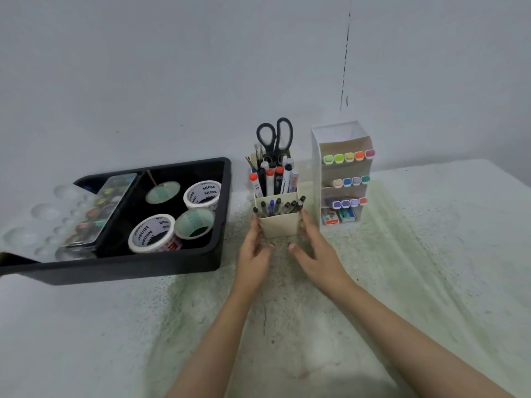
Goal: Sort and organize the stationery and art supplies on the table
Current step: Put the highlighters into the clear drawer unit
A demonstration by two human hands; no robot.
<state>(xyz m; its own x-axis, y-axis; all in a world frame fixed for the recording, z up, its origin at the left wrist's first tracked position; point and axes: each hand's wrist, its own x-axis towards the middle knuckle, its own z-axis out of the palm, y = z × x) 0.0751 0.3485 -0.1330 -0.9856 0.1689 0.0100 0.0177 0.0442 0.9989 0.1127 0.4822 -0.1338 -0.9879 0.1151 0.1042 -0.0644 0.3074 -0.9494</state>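
Pen holder [280,224], beige and packed with pens [277,206], markers [270,179] and scissors [274,139], stands on the bench [402,282] toward 12 o'clock, with the black tray [129,271] of tape rolls [151,234] at its 9 o'clock and the white marker rack [316,179] just at its 3 o'clock. Left grip [254,248] and right grip [316,254] flank it, both apart, straight fingers [255,225] touching its side walls.

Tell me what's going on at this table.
A person's two hands flank a beige pen holder: left hand against its left side, right hand against its right, fingers fairly straight. The holder stands upright, packed with pens, markers and scissors. A black tray of tape rolls lies to its left, a white marker rack to its right.
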